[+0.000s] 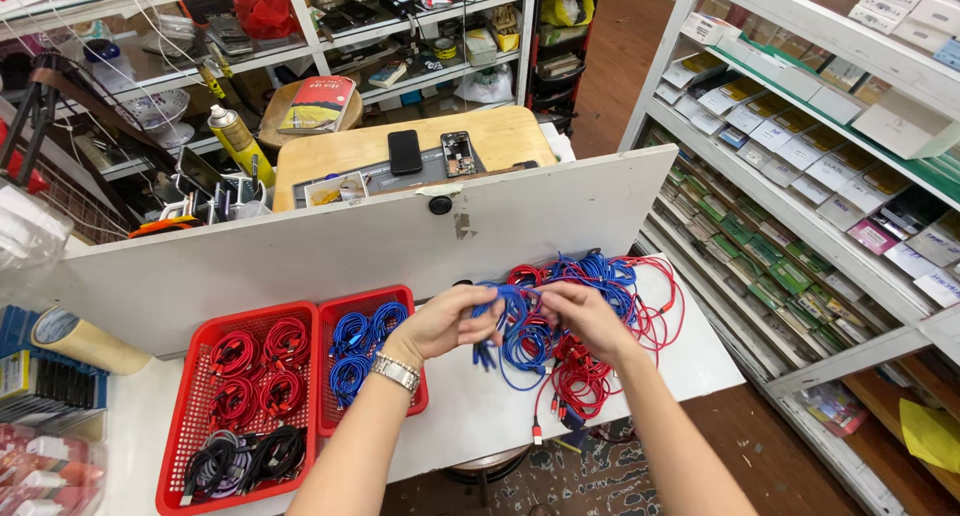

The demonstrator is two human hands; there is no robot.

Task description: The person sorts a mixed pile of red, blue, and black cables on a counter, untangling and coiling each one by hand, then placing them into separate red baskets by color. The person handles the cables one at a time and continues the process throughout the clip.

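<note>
Both hands gripping a blue cable over the white table

The left hand (447,323) and right hand (580,314) pinch a blue cable (510,311) between them, just above a tangled pile of red and blue cables (590,326) on the table (470,416), right of two red baskets (300,321) of coiled cables
</note>
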